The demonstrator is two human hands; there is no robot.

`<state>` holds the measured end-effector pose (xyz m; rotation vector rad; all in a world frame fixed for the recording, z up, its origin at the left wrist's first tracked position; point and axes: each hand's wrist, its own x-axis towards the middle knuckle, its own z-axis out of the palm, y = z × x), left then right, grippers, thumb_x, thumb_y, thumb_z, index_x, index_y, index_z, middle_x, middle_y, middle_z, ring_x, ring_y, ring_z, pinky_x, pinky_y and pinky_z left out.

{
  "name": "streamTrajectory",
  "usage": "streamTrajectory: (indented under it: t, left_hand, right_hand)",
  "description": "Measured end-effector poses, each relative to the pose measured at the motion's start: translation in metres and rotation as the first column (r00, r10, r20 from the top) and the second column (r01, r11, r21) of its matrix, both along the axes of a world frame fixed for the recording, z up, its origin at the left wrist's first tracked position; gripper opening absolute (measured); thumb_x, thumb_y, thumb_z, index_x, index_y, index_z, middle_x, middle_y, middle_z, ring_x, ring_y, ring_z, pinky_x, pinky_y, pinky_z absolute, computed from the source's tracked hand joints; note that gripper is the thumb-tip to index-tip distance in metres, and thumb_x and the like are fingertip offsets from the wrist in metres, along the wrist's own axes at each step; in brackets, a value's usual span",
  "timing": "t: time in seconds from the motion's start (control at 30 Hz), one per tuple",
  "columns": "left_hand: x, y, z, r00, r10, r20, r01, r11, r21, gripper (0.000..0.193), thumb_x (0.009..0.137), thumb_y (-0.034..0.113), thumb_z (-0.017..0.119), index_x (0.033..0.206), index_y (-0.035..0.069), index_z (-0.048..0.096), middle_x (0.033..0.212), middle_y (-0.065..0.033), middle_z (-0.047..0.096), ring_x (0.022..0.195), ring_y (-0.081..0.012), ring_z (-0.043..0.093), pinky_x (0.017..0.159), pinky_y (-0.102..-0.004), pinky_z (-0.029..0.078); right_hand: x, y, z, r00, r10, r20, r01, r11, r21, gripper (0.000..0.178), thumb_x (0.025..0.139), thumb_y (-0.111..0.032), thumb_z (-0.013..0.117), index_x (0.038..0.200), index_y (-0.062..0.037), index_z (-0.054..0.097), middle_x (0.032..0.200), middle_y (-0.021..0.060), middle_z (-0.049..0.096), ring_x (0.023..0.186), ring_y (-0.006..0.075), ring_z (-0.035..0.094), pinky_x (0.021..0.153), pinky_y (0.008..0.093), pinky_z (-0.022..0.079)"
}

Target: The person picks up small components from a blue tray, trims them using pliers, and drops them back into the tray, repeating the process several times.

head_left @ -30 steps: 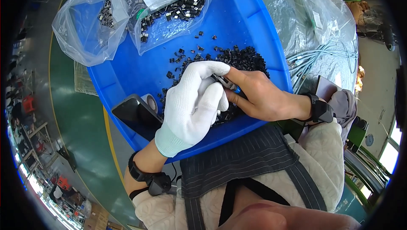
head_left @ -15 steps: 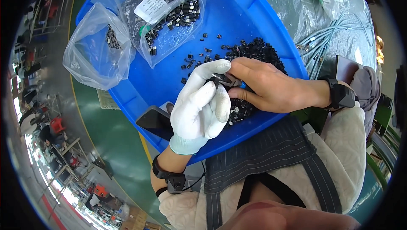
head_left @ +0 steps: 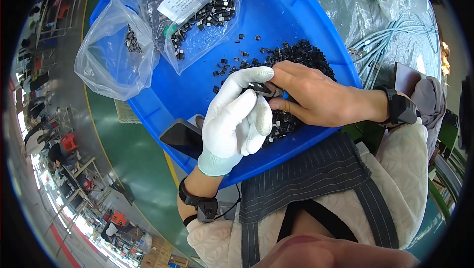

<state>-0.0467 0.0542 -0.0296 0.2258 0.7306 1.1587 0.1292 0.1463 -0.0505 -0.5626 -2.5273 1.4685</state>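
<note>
My bare right hand (head_left: 323,97) is clamped around some small blue-handled pliers (head_left: 265,89), over the near half of a blue plastic tub (head_left: 284,18). My white-gloved left hand (head_left: 229,120) is curled at their tip, thumb and index bent toward each other, but can't tell if there's a part pinched in there. Loose black parts (head_left: 306,56) are heaped toward the tub's right edge, smartphone (head_left: 182,138) by the near left corner, clear plastic bags (head_left: 111,78) around the far left corner

Room is found in the blue tray (head_left: 281,13) beyond the black parts (head_left: 306,55). Left side is obstructed by plastic bags (head_left: 116,68) and a phone (head_left: 181,137).
</note>
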Motion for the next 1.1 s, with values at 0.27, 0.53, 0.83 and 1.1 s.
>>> streamTrajectory:
  t: [0.27,0.53,0.83,1.1]
  left_hand:
    - [0.001,-0.003,-0.002,1.000,-0.018,0.001,0.018,0.996,0.087,0.034,0.097,0.013,0.035,0.126,-0.004,0.041,0.068,-0.0138,0.061,0.038,-0.0104,0.047,0.035,-0.0195,0.037]
    - [0.000,-0.002,0.012,0.965,-0.045,-0.259,0.072,0.993,0.097,0.031,0.097,0.013,0.039,0.124,-0.001,0.045,0.069,-0.0104,0.062,0.042,-0.0096,0.050,0.040,-0.0193,0.039]
    - [0.002,-0.011,0.000,0.305,0.161,-0.939,0.259,0.934,0.245,0.027,0.091,0.000,0.045,0.118,0.002,0.051,0.076,-0.0101,0.065,0.055,-0.0088,0.056,0.046,-0.0196,0.042]
    - [-0.006,-0.006,0.010,0.763,0.183,-0.620,-0.076,0.978,0.195,0.015,0.090,0.000,0.049,0.105,0.001,0.052,0.082,-0.0139,0.064,0.058,-0.0109,0.058,0.045,-0.0188,0.045]
  right_hand:
    - [0.000,0.000,0.004,0.999,0.026,-0.021,-0.027,0.997,-0.073,0.040,0.087,-0.012,0.062,0.120,0.0022,0.044,0.097,0.0191,0.056,0.092,0.0391,0.056,0.078,0.0438,0.047]
    - [0.001,0.000,0.005,0.998,0.044,0.043,-0.035,0.982,-0.186,0.039,0.088,-0.011,0.061,0.120,0.0029,0.044,0.086,0.0202,0.064,0.080,0.0397,0.063,0.068,0.0420,0.052]
    - [-0.002,0.004,0.021,0.983,0.102,0.155,-0.059,0.964,-0.259,0.024,0.091,-0.011,0.058,0.108,0.0031,0.049,0.075,0.0200,0.061,0.068,0.0352,0.064,0.062,0.0382,0.050]
    - [-0.001,0.005,0.016,0.994,0.101,0.041,-0.075,0.909,-0.411,0.018,0.093,-0.013,0.056,0.100,0.0021,0.049,0.079,0.0182,0.061,0.071,0.0303,0.065,0.064,0.0360,0.050]
